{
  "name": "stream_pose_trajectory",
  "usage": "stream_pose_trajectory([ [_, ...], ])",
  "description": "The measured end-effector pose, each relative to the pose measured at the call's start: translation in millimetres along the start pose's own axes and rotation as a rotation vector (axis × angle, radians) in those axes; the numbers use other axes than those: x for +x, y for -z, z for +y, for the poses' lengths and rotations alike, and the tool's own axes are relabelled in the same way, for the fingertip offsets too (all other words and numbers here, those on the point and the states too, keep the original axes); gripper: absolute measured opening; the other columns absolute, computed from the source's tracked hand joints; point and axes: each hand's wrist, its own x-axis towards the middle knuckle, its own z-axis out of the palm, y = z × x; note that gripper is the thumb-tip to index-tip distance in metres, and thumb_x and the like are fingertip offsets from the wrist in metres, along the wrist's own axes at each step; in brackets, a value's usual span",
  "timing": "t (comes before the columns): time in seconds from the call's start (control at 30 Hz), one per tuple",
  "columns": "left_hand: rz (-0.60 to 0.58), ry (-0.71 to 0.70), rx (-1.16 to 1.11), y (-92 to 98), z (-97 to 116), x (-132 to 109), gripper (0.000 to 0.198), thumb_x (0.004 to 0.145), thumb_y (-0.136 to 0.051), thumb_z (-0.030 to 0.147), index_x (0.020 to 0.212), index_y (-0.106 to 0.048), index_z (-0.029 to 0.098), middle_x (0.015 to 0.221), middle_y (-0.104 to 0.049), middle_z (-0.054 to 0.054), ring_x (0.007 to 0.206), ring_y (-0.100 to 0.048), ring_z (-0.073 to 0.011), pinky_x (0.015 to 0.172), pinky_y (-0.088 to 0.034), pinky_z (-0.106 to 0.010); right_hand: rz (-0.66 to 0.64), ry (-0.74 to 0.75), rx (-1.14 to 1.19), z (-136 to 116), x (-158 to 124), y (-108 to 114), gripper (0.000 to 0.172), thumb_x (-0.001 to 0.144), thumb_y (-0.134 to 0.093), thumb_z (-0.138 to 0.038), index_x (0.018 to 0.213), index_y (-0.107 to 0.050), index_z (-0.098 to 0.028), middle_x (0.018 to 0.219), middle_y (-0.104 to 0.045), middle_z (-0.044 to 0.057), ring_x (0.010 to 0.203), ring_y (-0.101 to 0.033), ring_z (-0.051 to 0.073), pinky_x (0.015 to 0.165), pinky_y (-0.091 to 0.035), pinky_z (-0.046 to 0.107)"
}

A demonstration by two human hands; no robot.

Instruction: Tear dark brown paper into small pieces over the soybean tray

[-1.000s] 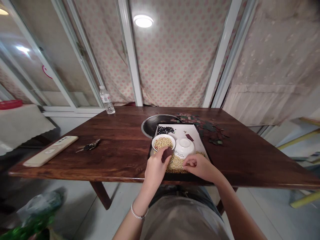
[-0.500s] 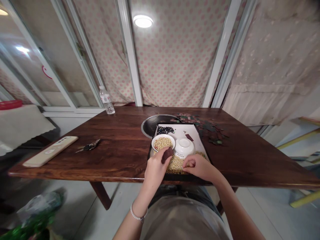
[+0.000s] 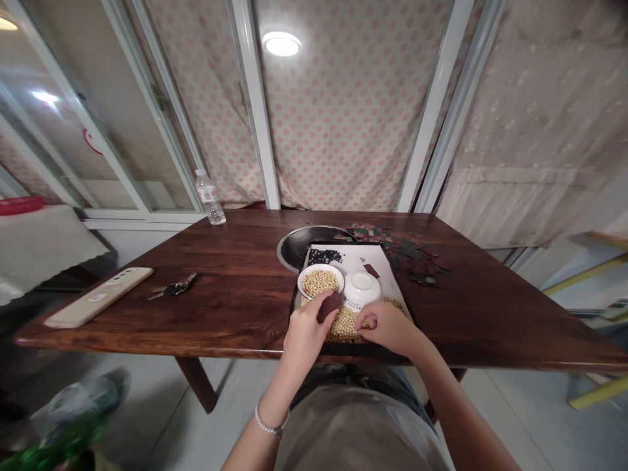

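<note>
A black-rimmed tray [image 3: 401, 293] lies on the wooden table [image 3: 235, 294] right in front of me. A heap of pale soybeans [image 3: 347, 323] covers its near end, and a small patch of black beans [image 3: 325, 256] lies at its far end. My left hand [image 3: 304, 332] pinches a dark reddish card [image 3: 328, 305] at the heap's left edge. My right hand [image 3: 387, 327] rests on the heap with fingers curled together. Just beyond stand a white bowl of soybeans [image 3: 320, 280] and an upturned white bowl [image 3: 362, 289].
A round metal basin [image 3: 299, 242] is sunk into the table behind the tray. Dark scraps [image 3: 412, 258] are scattered to the right. Keys [image 3: 174, 286] and a beige remote [image 3: 98, 297] lie at the left, and a water bottle [image 3: 210, 197] stands at the far edge.
My right hand has slid slightly left over the soybean heap. The left hand holds the card in nearly the same place.
</note>
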Motion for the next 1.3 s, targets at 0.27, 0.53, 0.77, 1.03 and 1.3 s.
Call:
stream_pose_trajectory([
  [0.27, 0.058, 0.017, 0.011, 1.1, 1.5, 0.6, 0.031, 0.077, -0.064, 0.019, 0.108, -0.060, 0.021, 0.100, -0.070, -0.005, 0.084, -0.068, -0.0196, 0.076, -0.053, -0.030, -0.047, 0.069, -0.120, -14.7, 2.0, -0.5, 0.015, 0.067, -0.056, -0.011, 0.068, -0.069, -0.019, 0.062, -0.064, 0.000, 0.056, -0.053, 0.012, 0.055, -0.034, 0.022],
  [0.53, 0.028, 0.017, 0.021, -0.3, -1.1, 0.8, 0.033, 0.077, -0.063, 0.015, 0.108, -0.060, 0.021, 0.100, -0.070, -0.005, 0.087, -0.068, -0.0209, 0.076, -0.053, -0.031, 0.199, 0.104, 0.051, -12.7, 9.8, -5.2, 0.015, 0.076, -0.054, -0.023, 0.073, -0.068, -0.019, 0.049, -0.050, -0.003, 0.048, -0.045, 0.011, 0.049, -0.029, 0.022],
  [0.77, 0.106, 0.024, -0.046, 4.1, 4.1, 0.5, 0.032, 0.073, -0.064, 0.013, 0.104, -0.063, 0.021, 0.092, -0.072, -0.003, 0.075, -0.069, -0.0181, 0.069, -0.055, -0.027, 0.410, 0.157, 0.215, -37.3, 26.0, -22.9, 0.015, 0.077, -0.056, -0.028, 0.072, -0.068, -0.019, 0.045, -0.039, -0.006, 0.045, -0.037, 0.010, 0.049, -0.029, 0.023],
  [1.03, 0.246, 0.042, -0.091, 5.6, 10.4, -5.0, 0.028, 0.076, -0.064, 0.021, 0.104, -0.064, 0.020, 0.096, -0.072, -0.003, 0.077, -0.069, -0.0169, 0.073, -0.055, -0.026, 0.479, 0.132, 0.280, -48.3, 25.5, -27.8, 0.015, 0.080, -0.056, -0.029, 0.075, -0.066, -0.020, 0.048, -0.034, -0.007, 0.047, -0.037, 0.009, 0.049, -0.029, 0.022],
  [1.3, 0.271, 0.028, -0.063, 0.1, 6.3, -8.5, 0.031, 0.080, -0.061, 0.021, 0.110, -0.060, 0.021, 0.103, -0.069, -0.004, 0.088, -0.068, -0.0186, 0.081, -0.054, -0.030, 0.407, 0.186, 0.120, -48.3, 24.0, -25.6, 0.015, 0.085, -0.048, -0.028, 0.084, -0.062, -0.021, 0.050, -0.036, -0.006, 0.048, -0.040, 0.010, 0.051, -0.029, 0.022],
])
